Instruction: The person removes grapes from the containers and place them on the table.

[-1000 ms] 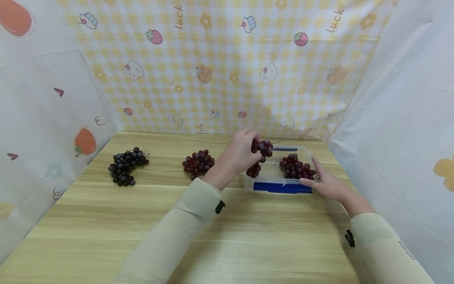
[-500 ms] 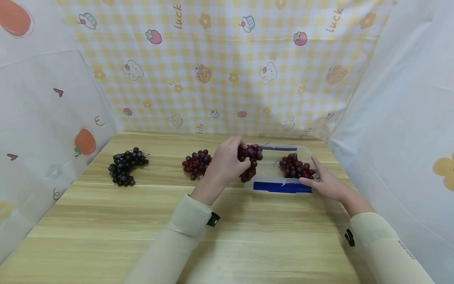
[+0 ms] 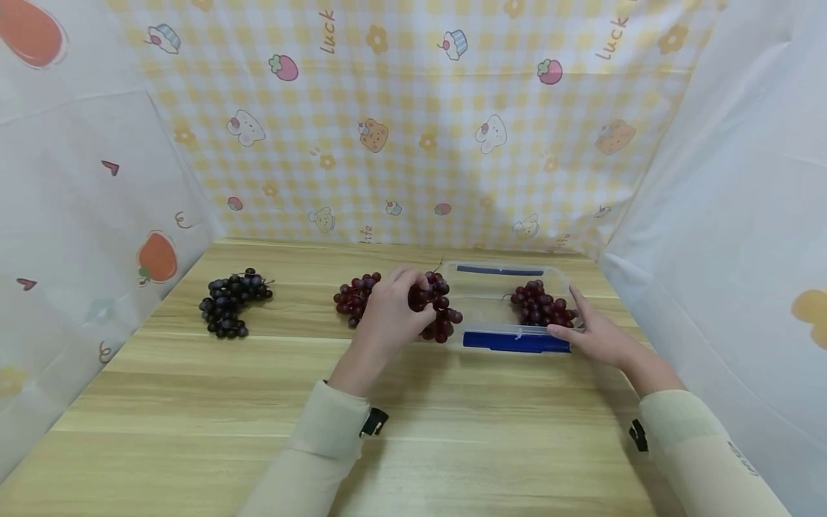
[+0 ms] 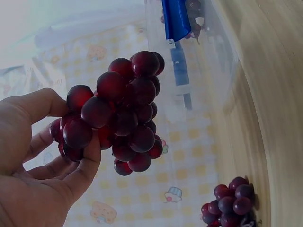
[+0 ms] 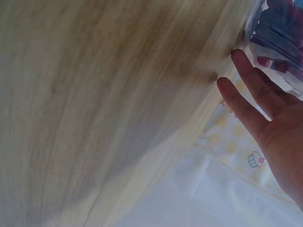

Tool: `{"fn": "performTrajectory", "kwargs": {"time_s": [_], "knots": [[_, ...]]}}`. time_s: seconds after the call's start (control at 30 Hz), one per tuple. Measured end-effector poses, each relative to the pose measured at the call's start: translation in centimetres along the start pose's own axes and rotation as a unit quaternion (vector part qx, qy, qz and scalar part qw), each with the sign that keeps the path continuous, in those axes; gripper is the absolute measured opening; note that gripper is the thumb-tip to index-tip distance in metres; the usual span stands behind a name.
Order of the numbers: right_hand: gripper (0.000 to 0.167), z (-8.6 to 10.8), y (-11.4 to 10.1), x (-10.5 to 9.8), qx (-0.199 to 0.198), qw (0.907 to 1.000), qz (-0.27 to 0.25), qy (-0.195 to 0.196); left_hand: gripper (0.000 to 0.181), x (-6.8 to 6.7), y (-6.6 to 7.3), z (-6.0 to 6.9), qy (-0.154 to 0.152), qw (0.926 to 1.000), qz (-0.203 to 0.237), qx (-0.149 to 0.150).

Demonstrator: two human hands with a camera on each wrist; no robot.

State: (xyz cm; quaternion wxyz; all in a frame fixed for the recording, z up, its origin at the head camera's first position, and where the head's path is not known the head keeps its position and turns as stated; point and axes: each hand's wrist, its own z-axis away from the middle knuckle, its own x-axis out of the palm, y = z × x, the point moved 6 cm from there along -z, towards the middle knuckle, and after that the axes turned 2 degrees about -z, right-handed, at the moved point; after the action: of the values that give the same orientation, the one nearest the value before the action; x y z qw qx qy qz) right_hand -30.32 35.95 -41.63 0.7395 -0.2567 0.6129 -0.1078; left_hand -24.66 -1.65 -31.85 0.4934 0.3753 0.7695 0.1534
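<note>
My left hand (image 3: 385, 316) pinches a bunch of red grapes (image 4: 124, 111) between thumb and fingers, just off the left end of a clear plastic container (image 3: 481, 312). In the head view the hand partly hides this bunch. My right hand (image 3: 597, 337) rests against the container's right end, its thumb at the front rim. In the right wrist view its fingers are extended beside the clear wall. Inside the container, at the right end, lies another bunch of red grapes (image 3: 543, 305). The container has blue clasps, one of them a front clasp (image 3: 517, 342).
Left of my left hand a second red bunch (image 3: 354, 298) lies on the wooden table (image 3: 452, 445), partly covered by the hand. Farther left sits a bunch of black grapes (image 3: 232, 301). A patterned cloth (image 3: 413, 108) hangs behind the table, with white cloth at both sides.
My left hand has moved left with its grape bunch, from over the container to beside its left end. My right hand and the container have stayed in place.
</note>
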Motion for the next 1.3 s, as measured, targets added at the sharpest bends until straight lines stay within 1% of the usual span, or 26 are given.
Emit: {"fn": "performTrajectory", "kwargs": {"time_s": [0.17,0.3,0.53,0.73,0.87,1.03,1.1,1.17,1.23,1.3], "knots": [[0.113,0.0,0.2,0.1,0.0,1.0,0.0,0.001,0.022,-0.8,-0.7,0.6,0.016,0.9998,-0.005,-0.009],[0.112,0.0,0.4,0.1,0.002,1.0,0.002,0.003,0.023,-1.3,-1.5,1.0,0.016,0.9995,0.001,-0.027],[0.112,0.0,0.1,0.1,0.0,1.0,0.003,0.003,0.025,-2.3,-3.1,1.7,0.013,0.9972,0.003,-0.074],[0.112,0.1,-0.1,0.0,0.002,1.0,0.004,0.004,0.027,-3.5,-4.5,2.5,0.015,0.9934,0.001,-0.114],[0.113,0.1,0.1,0.1,0.003,1.0,-0.001,0.004,0.028,-4.7,-5.6,3.1,0.031,0.9902,0.003,-0.136],[0.113,0.0,0.2,0.1,0.003,1.0,-0.004,0.004,0.026,-6.7,-7.0,3.9,0.057,0.9847,0.013,-0.164],[0.113,0.0,0.2,0.1,0.002,1.0,-0.003,0.004,0.03,-7.5,-7.6,4.2,0.063,0.9822,0.013,-0.176],[0.113,0.0,0.1,0.1,0.001,1.0,-0.002,0.003,0.034,-8.3,-8.2,4.5,0.07,0.9807,0.008,-0.182],[0.112,0.0,0.1,0.1,0.002,1.0,-0.003,0.002,0.036,-9.2,-8.8,4.9,0.087,0.9789,-0.002,-0.185],[0.113,-0.1,0.1,0.1,0.002,1.0,-0.004,0.002,0.034,-10.2,-9.3,5.4,0.106,0.977,-0.011,-0.185]]}}
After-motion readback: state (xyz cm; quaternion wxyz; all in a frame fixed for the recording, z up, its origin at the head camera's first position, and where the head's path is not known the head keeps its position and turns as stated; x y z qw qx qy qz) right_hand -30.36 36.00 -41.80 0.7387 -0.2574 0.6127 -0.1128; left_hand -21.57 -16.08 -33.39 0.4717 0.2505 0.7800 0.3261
